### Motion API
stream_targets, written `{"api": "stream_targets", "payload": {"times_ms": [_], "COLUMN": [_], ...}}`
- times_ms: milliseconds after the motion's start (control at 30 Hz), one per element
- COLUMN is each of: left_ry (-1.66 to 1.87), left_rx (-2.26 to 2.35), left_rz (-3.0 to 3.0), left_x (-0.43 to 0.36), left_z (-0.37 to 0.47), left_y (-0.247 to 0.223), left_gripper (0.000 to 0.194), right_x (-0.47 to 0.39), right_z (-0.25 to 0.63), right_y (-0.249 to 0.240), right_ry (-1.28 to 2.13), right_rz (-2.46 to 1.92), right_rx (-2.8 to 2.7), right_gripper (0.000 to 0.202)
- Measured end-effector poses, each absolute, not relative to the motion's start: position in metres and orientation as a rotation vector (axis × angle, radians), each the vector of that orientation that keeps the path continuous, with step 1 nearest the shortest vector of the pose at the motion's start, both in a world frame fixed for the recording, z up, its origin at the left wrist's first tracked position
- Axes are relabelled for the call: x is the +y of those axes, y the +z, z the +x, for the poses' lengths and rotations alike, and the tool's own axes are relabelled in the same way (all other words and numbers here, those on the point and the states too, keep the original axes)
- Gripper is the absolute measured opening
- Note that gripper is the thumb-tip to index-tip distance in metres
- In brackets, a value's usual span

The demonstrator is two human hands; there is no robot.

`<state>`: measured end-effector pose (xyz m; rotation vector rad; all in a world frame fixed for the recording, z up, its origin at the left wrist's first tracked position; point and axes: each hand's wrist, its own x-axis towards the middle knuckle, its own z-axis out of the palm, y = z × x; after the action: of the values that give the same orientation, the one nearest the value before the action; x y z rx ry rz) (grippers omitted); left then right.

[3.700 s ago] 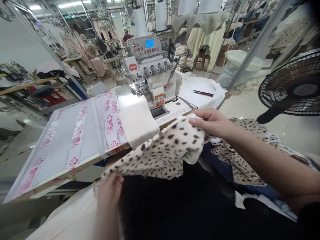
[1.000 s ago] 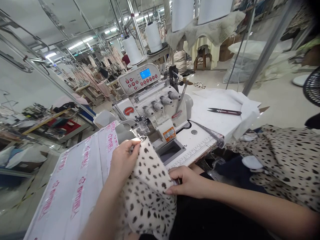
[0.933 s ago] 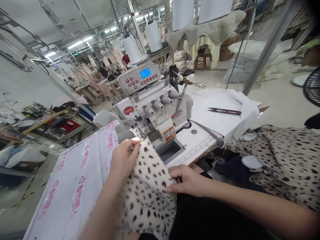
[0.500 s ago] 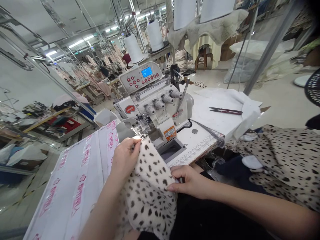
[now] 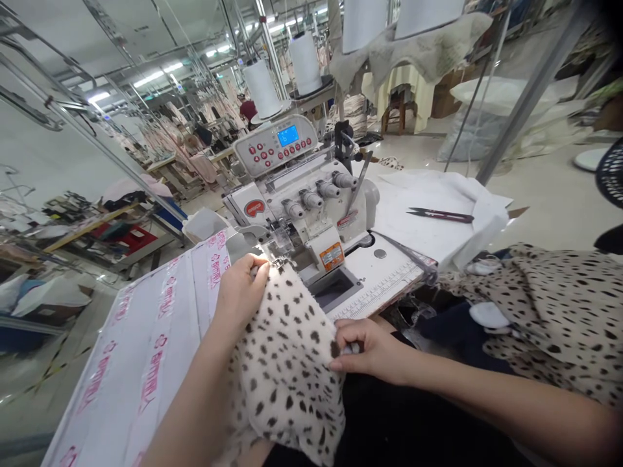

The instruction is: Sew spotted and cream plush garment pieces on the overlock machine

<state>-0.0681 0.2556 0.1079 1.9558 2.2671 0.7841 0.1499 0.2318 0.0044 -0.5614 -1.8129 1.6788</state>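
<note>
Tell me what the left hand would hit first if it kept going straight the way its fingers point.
Probably the presser foot of the sewing machine. The left hand pins the front corner of the spotted fabric right beside it, fingertips aimed up and to the right at it; the gap looks tiny, though depth is hard to judge.

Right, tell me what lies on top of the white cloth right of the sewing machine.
A pair of dark thread snips lies on the white cloth; what the cloth covers is hidden.

The spotted fabric point(image 5: 287, 363) hides the needle area of the sewing machine point(image 5: 302, 207) and runs off the near edge. The fan point(image 5: 610, 175) is cut by the right edge. The control panel's labels are too small to read.
</note>
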Motion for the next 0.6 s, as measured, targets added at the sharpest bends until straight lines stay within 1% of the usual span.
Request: {"api": "stream_targets", "payload": {"times_ms": [200,333,600], "left_ry": [0.655,0.826,1.14], "left_rx": [2.382,2.37,2.361], "left_rz": [2.072,2.05,1.817], "left_x": [0.279,0.297,0.316], "left_z": [-0.081,-0.096,-0.123], "left_y": [0.107,0.103,0.092], "left_gripper": [0.01,0.004,0.026], "right_x": [0.238,0.253,0.277], "right_z": [0.147,0.134,0.11], "right_y": [0.008,0.016,0.019], "right_ry": [1.794,1.796,1.902], "right_rz": [-0.564,-0.521,-0.632], "right_rx": [-1.69,-1.624,-1.503], "right_gripper": [0.035,0.035,0.038]}}
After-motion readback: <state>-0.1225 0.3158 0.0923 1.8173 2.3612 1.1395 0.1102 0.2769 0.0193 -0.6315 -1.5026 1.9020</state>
